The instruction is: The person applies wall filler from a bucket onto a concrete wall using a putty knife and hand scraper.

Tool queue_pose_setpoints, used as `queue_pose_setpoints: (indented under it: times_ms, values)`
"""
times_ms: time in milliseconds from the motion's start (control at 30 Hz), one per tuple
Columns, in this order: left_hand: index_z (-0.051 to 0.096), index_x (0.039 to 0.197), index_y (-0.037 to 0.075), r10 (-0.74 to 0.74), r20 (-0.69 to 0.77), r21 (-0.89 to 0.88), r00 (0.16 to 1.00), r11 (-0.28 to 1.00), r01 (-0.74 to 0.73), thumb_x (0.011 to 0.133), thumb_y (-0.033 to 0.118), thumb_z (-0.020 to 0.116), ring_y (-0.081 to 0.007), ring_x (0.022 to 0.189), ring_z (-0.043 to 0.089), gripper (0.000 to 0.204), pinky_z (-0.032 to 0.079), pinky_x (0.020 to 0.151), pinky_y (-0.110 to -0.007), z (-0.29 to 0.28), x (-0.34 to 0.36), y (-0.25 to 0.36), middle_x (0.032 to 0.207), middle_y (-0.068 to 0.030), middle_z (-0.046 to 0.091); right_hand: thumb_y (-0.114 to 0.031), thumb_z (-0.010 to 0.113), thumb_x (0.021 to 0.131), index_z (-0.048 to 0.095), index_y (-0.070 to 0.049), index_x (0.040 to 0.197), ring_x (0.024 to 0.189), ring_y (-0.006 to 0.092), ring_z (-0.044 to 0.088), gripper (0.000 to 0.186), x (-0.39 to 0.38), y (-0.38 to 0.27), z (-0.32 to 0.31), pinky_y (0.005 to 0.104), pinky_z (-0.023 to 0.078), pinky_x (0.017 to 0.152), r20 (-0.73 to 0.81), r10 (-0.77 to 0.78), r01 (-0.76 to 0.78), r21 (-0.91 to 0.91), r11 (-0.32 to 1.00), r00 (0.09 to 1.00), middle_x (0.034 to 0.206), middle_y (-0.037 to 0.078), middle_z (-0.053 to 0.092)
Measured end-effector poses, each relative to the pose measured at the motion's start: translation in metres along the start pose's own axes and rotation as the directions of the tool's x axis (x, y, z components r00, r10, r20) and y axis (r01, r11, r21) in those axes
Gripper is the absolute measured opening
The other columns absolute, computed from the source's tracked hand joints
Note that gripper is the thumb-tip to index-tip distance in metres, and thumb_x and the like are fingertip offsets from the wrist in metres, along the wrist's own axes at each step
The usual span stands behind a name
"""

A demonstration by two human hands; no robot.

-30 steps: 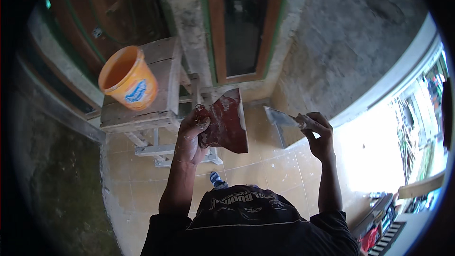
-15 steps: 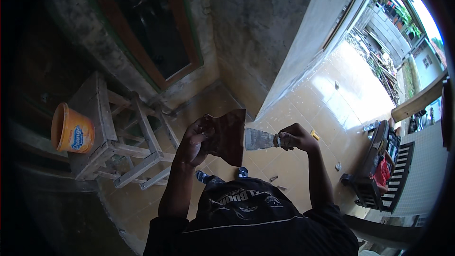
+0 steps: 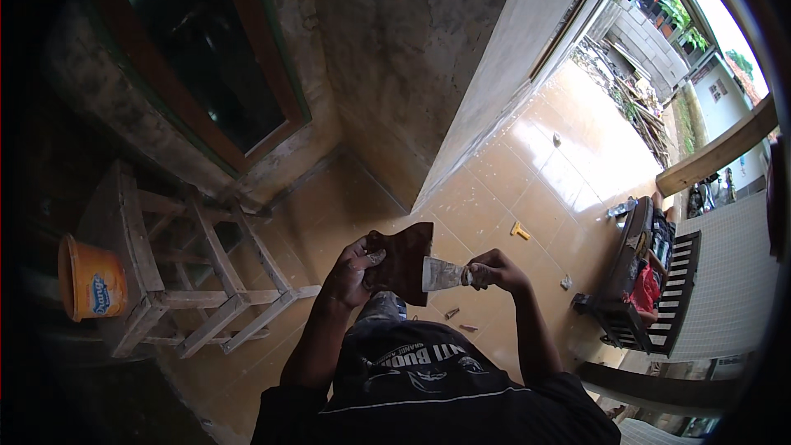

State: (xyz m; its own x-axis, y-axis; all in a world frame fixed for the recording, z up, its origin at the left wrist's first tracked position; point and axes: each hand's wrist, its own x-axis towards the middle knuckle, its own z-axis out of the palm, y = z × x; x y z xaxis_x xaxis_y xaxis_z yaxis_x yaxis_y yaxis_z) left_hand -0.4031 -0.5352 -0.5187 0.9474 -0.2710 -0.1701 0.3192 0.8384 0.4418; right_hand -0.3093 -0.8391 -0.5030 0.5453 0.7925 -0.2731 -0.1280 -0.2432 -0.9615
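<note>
My left hand (image 3: 354, 272), smeared with pale residue, is closed on a dark red-brown flat piece (image 3: 404, 259) with a curved side and a straight right edge. My right hand (image 3: 497, 272) grips the handle of a putty knife (image 3: 443, 274) coated in pale residue. The knife's blade lies level, at the right edge of the flat piece, below my head and above the tiled floor.
An orange bucket (image 3: 89, 278) sits on a weathered wooden scaffold-like stand (image 3: 142, 255) at left. Ahead are a plastered wall corner (image 3: 395, 58) and a wood-framed window (image 3: 198, 49). At right are a yellow tool (image 3: 519, 231), a dark bench (image 3: 684, 288) with red cloth, and a wooden beam (image 3: 700, 161).
My view has swung right, so the bucket and stand sit farther left and the sunlit porch shows more. The knife, earlier apart from the flat piece, has moved left to its edge.
</note>
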Motion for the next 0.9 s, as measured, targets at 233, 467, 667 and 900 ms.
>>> queue_pose_setpoints:
  times_ms: [233, 467, 667, 900]
  values:
    - [0.054, 0.105, 0.008, 0.149, -0.227, 0.022, 0.962, 0.989, -0.148, 0.088, 0.006, 0.047, -0.0203, 0.088, 0.064, 0.019, 0.056, 0.073, -0.034, -0.027, 0.044, 0.025, 0.104, -0.0089, 0.062, -0.038, 0.050, 0.093, 0.063, 0.000, 0.077, 0.048, 0.0068, 0.046, 0.043, 0.012, 0.026, -0.040, 0.0218, 0.035, 0.044, -0.203, 0.214, -0.200, 0.088, 0.976, 0.956, 0.057, 0.002, 0.055]
    - [0.056, 0.106, 0.009, 0.188, -0.516, -0.265, 0.836, 0.893, -0.365, 0.083, 0.008, 0.058, -0.0179, 0.095, 0.062, 0.024, 0.051, 0.081, -0.033, -0.153, 0.131, -0.037, 0.105, -0.0064, 0.063, -0.041, 0.049, 0.092, 0.062, 0.000, 0.089, 0.050, 0.0106, 0.050, 0.043, -0.007, 0.108, -0.055, 0.0226, 0.036, 0.044, -0.168, 0.458, -0.351, 0.436, 0.829, 0.873, 0.062, 0.003, 0.055]
    - [0.055, 0.109, 0.002, 0.292, -0.654, -0.204, 0.698, 0.821, -0.534, 0.085, 0.003, 0.055, -0.0189, 0.101, 0.058, 0.024, 0.047, 0.090, -0.033, -0.213, 0.195, -0.142, 0.109, -0.0080, 0.060, -0.036, 0.046, 0.095, 0.062, -0.004, 0.092, 0.047, 0.0071, 0.041, 0.036, -0.035, 0.180, -0.097, 0.0210, 0.028, 0.042, 0.077, 0.676, -0.625, 0.468, 0.625, 0.733, 0.062, 0.000, 0.053]
    - [0.059, 0.109, -0.007, 0.555, -0.778, 0.436, 0.295, 0.815, -0.381, 0.089, 0.009, 0.056, -0.0122, 0.091, 0.057, 0.026, 0.046, 0.080, -0.028, -0.213, 0.310, -0.229, 0.101, -0.0090, 0.063, -0.033, 0.048, 0.094, 0.060, -0.002, 0.096, 0.052, 0.0065, 0.044, 0.033, -0.072, 0.225, -0.190, 0.0219, 0.033, 0.046, 0.075, 0.801, -0.717, 0.500, 0.485, 0.594, 0.066, -0.002, 0.053]
